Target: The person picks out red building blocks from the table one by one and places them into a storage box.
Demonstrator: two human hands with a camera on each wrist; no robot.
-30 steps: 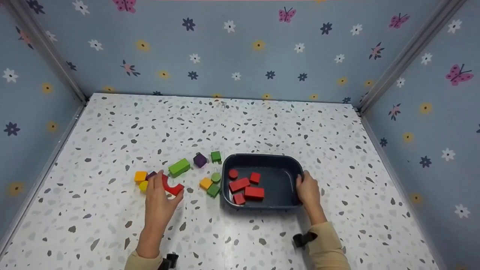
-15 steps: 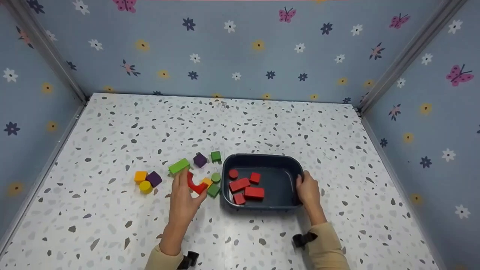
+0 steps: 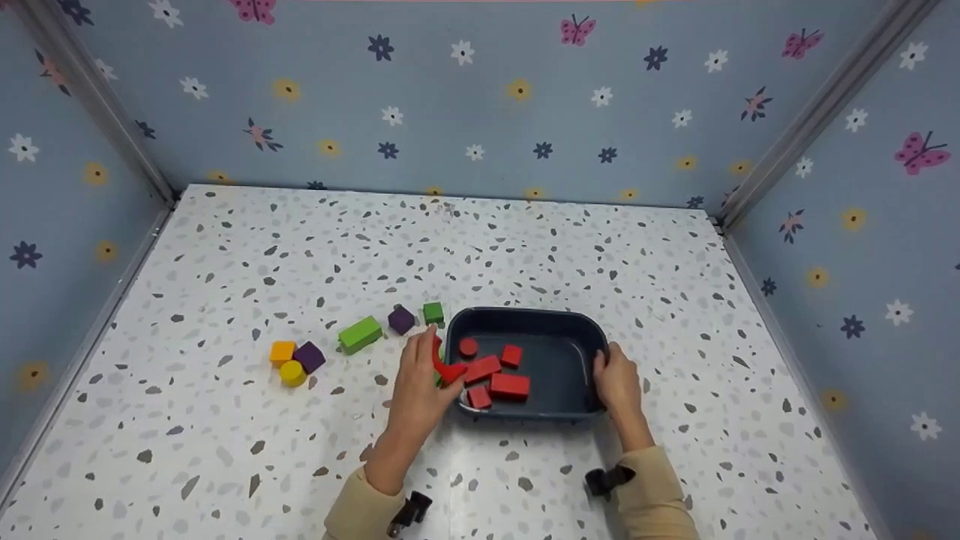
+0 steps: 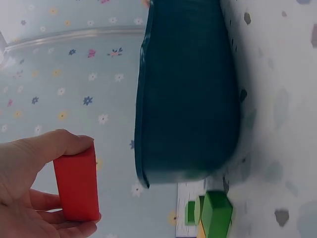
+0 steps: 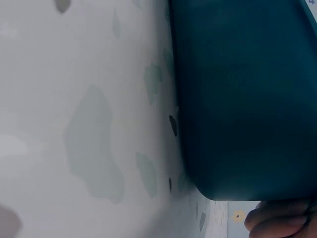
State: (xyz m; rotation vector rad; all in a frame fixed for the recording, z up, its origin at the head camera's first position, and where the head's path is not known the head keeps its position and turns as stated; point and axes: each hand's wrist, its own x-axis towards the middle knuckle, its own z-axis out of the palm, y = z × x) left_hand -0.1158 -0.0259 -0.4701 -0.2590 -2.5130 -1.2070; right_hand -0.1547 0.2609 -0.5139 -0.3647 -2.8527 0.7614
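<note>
My left hand point(image 3: 420, 382) pinches a red arch block point(image 3: 447, 369) between thumb and fingers. In the head view the block overlaps the left rim of a dark blue tray point(image 3: 562, 360); the left wrist view shows it held up beside the tray wall point(image 4: 193, 99). Inside the tray, toward its left side, lie several red blocks point(image 3: 509, 387), among them a small cylinder point(image 3: 468, 346). My right hand point(image 3: 619, 382) grips the tray's right end, its fingers point(image 5: 277, 220) against the outer wall in the right wrist view.
Left of the tray are a long green block point(image 3: 360, 334), a purple block point(image 3: 401, 320) and a small green cube point(image 3: 433, 313). Farther left an orange cube point(image 3: 283, 352), a purple cube point(image 3: 310, 357) and a yellow cylinder point(image 3: 292, 373) sit together. Flowered panels point(image 3: 480, 97) enclose the table.
My left hand has carried the red arch block rightward from beside the yellow cylinder to the tray's left rim. The right hand and the tray have stayed in place.
</note>
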